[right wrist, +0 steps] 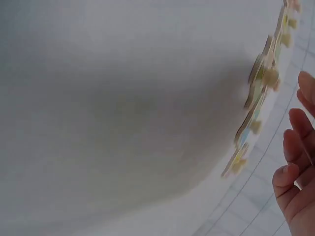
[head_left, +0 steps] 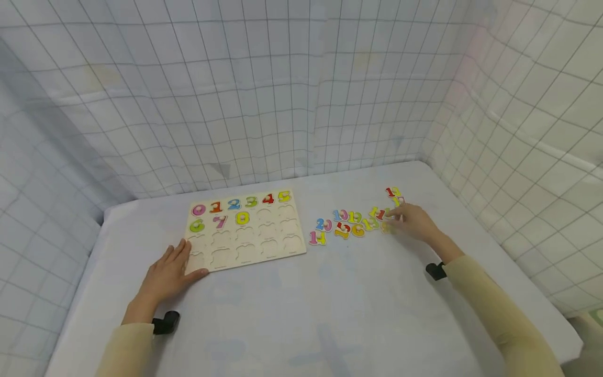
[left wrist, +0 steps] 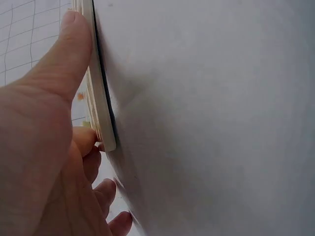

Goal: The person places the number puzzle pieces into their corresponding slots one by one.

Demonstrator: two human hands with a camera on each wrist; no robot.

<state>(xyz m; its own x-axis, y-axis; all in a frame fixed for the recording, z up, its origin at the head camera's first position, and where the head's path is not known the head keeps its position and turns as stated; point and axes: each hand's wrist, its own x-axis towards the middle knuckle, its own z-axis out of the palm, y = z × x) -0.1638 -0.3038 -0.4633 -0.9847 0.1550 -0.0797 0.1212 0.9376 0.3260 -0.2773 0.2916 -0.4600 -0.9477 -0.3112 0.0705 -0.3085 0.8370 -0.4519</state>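
Note:
A wooden number puzzle board [head_left: 256, 252] lies on the left of the table. Colourful digits 0 to 8 fill its upper slots, and the lower recesses are bare wood. My left hand [head_left: 168, 273] rests at its near left corner, thumb along the front edge, other fingers by the left side; the left wrist view shows the thumb [left wrist: 74, 42] against the board's edge. Over the right end of a cluster of loose number pieces hovers my right hand [head_left: 414, 222], fingers loosely bent. In the right wrist view its fingers [right wrist: 295, 147] appear apart from the knobbed pieces [right wrist: 255, 96].
Loose pieces run from a pink and yellow one [head_left: 317, 239] beside the board to a red and yellow one [head_left: 392, 192] farther back. A white cloth covers the table [head_left: 301, 314]. Grid-patterned curtains [head_left: 292, 104] close off the back and sides.

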